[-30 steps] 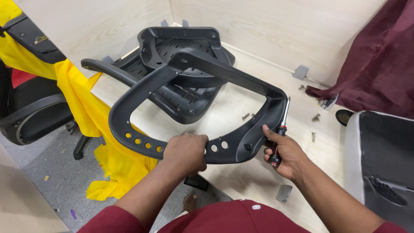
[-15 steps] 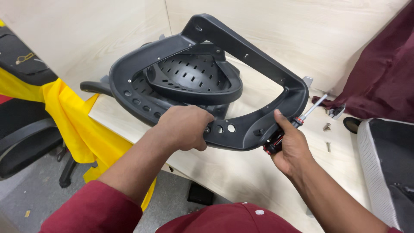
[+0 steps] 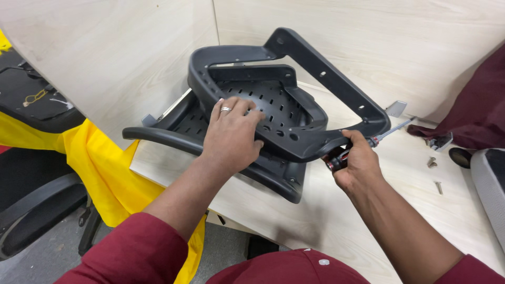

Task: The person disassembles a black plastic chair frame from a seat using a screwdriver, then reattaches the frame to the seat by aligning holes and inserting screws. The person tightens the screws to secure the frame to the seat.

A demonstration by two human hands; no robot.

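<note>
Two hands are engaged on a black plastic chair frame (image 3: 336, 89) laid over a perforated seat pan (image 3: 252, 105) on the pale wood-grain desk (image 3: 326, 231).

The frame is held at its lower rail: the left hand (image 3: 231, 134) is pressed flat, fingers spread, on the rail and the slotted pan, while the right hand (image 3: 357, 160) is closed around the red-and-black handle of a screwdriver (image 3: 386, 131), its shaft laid along the frame's right corner. Fastening is judged incomplete: open round holes are seen along the frame's rails, and loose screws (image 3: 434, 173) and a grey metal bracket (image 3: 395, 108) are left lying apart on the desk. The frame is a matt, rigid moulding with rounded corners; the pan is ribbed and vented. A curved armrest (image 3: 158, 138) is projected over the desk edge above yellow cloth (image 3: 100, 168).
</note>
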